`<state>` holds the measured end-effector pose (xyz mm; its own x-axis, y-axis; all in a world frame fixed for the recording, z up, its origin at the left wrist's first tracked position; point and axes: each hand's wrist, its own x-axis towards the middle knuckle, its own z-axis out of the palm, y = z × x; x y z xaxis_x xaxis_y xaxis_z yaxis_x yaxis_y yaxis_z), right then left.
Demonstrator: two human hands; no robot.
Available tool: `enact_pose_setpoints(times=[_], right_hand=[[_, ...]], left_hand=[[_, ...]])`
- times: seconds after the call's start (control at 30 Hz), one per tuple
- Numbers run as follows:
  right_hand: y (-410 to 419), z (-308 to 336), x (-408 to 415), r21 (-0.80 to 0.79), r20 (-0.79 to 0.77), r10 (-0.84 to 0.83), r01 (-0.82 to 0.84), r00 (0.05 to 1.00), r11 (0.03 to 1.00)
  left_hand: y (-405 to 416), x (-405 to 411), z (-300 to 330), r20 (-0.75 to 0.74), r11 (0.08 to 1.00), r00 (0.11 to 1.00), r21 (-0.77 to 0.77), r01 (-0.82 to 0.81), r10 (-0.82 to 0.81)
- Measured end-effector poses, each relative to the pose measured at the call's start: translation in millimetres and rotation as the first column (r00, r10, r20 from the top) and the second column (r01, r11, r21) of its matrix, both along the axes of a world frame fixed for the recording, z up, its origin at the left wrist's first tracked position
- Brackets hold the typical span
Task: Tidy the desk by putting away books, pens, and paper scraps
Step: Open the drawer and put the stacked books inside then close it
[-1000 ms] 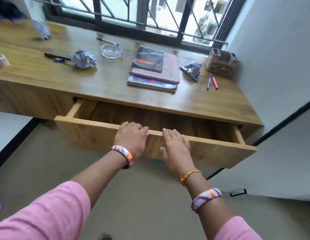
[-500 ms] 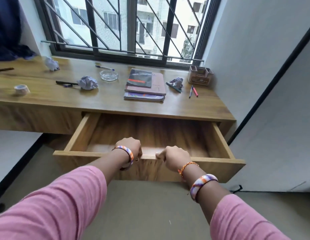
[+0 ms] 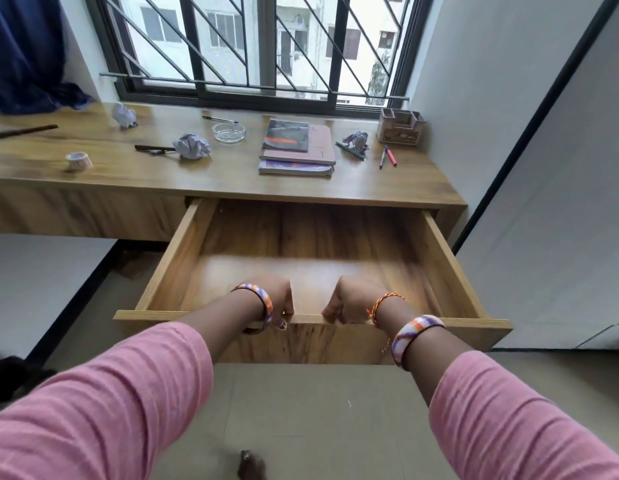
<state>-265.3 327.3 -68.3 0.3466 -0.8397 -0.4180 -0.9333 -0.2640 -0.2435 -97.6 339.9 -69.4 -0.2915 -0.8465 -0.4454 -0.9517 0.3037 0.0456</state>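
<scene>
Farther out now, the drawer (image 3: 183, 261) is gaping; we are gripping its front edge with our left hand (image 3: 278, 299) and right hand (image 3: 349, 301), making room for the books (image 3: 297, 150).

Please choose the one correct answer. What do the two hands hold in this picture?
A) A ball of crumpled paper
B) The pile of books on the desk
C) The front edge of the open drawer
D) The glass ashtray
C: the left hand and the right hand both curl their fingers over the front edge of the open drawer, far from everything on the desk top.
</scene>
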Motion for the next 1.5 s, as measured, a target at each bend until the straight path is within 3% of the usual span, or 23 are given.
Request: enact_pose_setpoints(times=[0.13, 0.33, 0.47, 0.57, 0.7, 0.83, 0.97, 1.13, 1.2, 1.3, 1.4, 1.5], right_hand=[[11, 0, -2, 0.072, 0.020, -0.002, 0.001, 1.000, 0.997], [29, -1, -9, 0.277, 0.051, -0.001, -0.013, 0.999, 0.961], [41, -7, -20, 0.361, 0.067, -0.011, -0.014, 0.998, 0.932], [45, -8, -23, 0.360, 0.053, 0.008, -0.027, 0.999, 0.932], [43, -7, -22, 0.310, 0.023, 0.028, -0.034, 0.999, 0.950], [41, -8, -21, 0.364, 0.062, 0.019, -0.040, 0.998, 0.931], [39, -7, -20, 0.453, 0.091, 0.014, -0.054, 0.996, 0.890], [36, -7, -24, 0.468, 0.131, -0.001, -0.061, 0.991, 0.881], [31, -10, -20, 0.496, 0.119, 0.050, -0.103, 0.992, 0.862], [21, -17, -18, 0.504, 0.098, 0.105, -0.141, 0.990, 0.852], [11, -23, -19, 0.574, 0.144, 0.138, -0.196, 0.980, 0.795], [-5, -31, -16, 0.677, 0.183, 0.124, -0.217, 0.975, 0.703]], left_hand=[[14, 0, -4, -0.022, 1.000, 1.000, 0.018, -0.012, 0.012], [28, 0, -7, -0.065, 0.973, 0.994, 0.220, -0.072, 0.089], [38, 2, -6, 0.047, 0.923, 0.997, 0.377, -0.073, 0.060], [46, 2, 0, 0.031, 0.941, 0.998, 0.334, -0.059, 0.051], [46, -3, 4, 0.116, 0.916, 0.992, 0.389, -0.093, 0.051], [47, -2, 3, 0.071, 0.940, 0.995, 0.329, -0.094, 0.075], [50, 0, 7, 0.295, 0.897, 0.948, 0.377, -0.229, 0.118], [45, 0, 5, 0.413, 0.908, 0.909, 0.397, -0.133, -0.048], [41, 0, 9, 0.376, 0.885, 0.926, 0.436, -0.162, -0.016], [36, -1, 13, 0.166, 0.889, 0.986, 0.455, -0.057, -0.022], [24, 3, 11, 0.113, 0.810, 0.991, 0.573, -0.124, 0.072], [4, 8, 0, 0.042, 0.678, 0.957, 0.697, -0.233, 0.286]])
